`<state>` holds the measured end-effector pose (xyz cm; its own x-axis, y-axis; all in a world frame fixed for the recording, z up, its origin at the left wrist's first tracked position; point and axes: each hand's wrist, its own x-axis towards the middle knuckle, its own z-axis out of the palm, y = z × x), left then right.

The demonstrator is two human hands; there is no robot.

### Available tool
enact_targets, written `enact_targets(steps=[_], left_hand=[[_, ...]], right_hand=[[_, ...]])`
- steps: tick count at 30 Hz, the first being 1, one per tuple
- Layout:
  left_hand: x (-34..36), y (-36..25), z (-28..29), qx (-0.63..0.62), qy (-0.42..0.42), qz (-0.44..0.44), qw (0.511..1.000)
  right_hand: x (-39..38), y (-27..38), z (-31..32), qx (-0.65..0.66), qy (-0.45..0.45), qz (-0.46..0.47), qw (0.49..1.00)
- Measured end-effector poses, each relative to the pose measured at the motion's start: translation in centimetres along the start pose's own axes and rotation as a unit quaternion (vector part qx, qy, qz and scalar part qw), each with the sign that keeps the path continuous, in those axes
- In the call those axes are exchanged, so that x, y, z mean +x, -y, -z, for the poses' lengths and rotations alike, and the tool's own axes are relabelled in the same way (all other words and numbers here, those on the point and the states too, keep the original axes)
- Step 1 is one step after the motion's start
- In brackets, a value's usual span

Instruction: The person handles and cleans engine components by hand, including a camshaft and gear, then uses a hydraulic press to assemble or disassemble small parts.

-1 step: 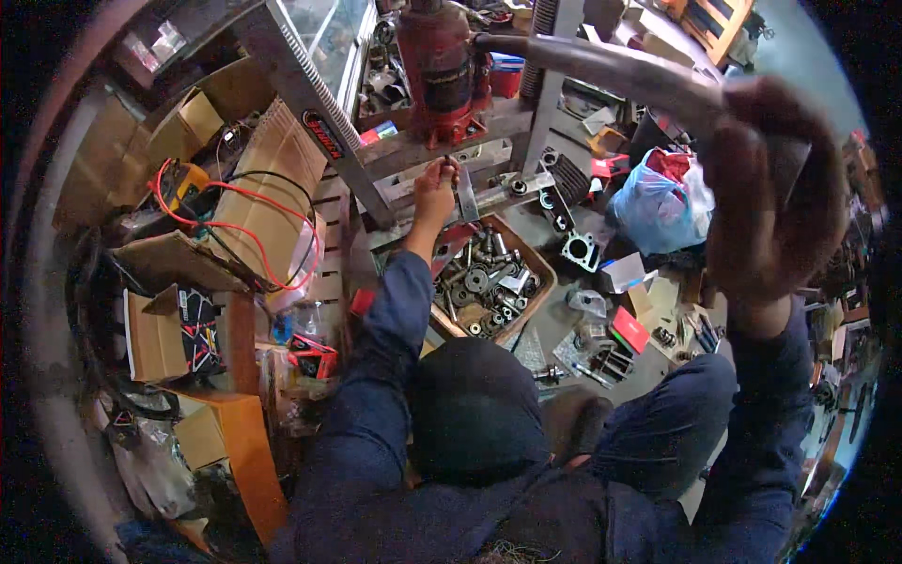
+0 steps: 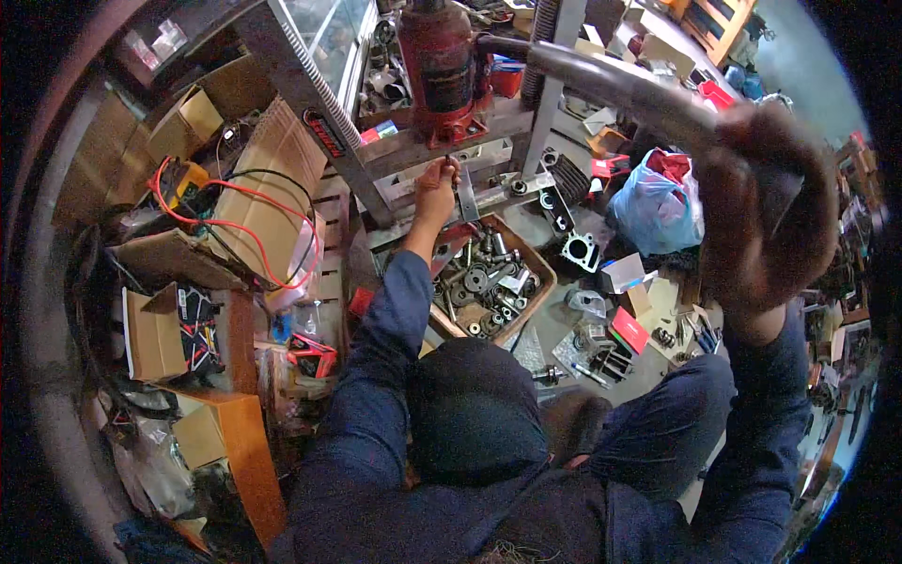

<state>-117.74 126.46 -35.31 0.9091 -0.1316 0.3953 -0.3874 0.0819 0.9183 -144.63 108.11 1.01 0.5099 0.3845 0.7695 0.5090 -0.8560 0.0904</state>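
A red bottle jack (image 2: 437, 80) sits in a metal press frame (image 2: 319, 117), with a long pipe handle (image 2: 629, 83) slanting off to the right. My right hand (image 2: 775, 202), large and blurred near the camera, is closed on the outer end of that handle. Below the jack, my left hand (image 2: 437, 188) is closed at the press's crossbeam, its fingers round something small that they mostly hide. Right beside it stands a flat grey metal plate (image 2: 467, 195). Just under this hand lies a tray (image 2: 543, 289) full of gears, shafts and other metal parts.
On the left are cardboard boxes (image 2: 254, 193) with red and black cables (image 2: 254, 226). To the right, a plastic bag (image 2: 658, 207) and a metal gasket-shaped part (image 2: 581, 251) lie among small boxes and loose parts. My bent knee (image 2: 672, 414) is close to them.
My right hand and the handle's outer end have come down slightly. The left hand stays at the crossbeam.
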Motion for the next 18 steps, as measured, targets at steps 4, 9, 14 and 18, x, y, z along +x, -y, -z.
enact_targets(steps=[4, 9, 14, 18], left_hand=[[0.3, 1.2, 0.2, 0.025, 0.015, 0.010, 1.000], [0.3, 1.4, 0.2, -0.010, 0.018, -0.007, 1.000], [0.2, 1.0, 0.1, -0.006, 0.030, 0.003, 1.000], [0.0, 0.7, -0.2, -0.046, 0.008, 0.022, 0.999]], right_hand=[[-0.5, 1.1, -0.6, 0.073, 0.032, -0.005, 0.997], [-1.6, 2.2, -1.4, 0.193, 0.103, 0.012, 0.976], [-2.5, 0.4, -2.6, 0.148, -0.112, -0.030, 0.982], [-3.4, -0.2, -3.0, 0.163, -0.156, -0.156, 0.962]])
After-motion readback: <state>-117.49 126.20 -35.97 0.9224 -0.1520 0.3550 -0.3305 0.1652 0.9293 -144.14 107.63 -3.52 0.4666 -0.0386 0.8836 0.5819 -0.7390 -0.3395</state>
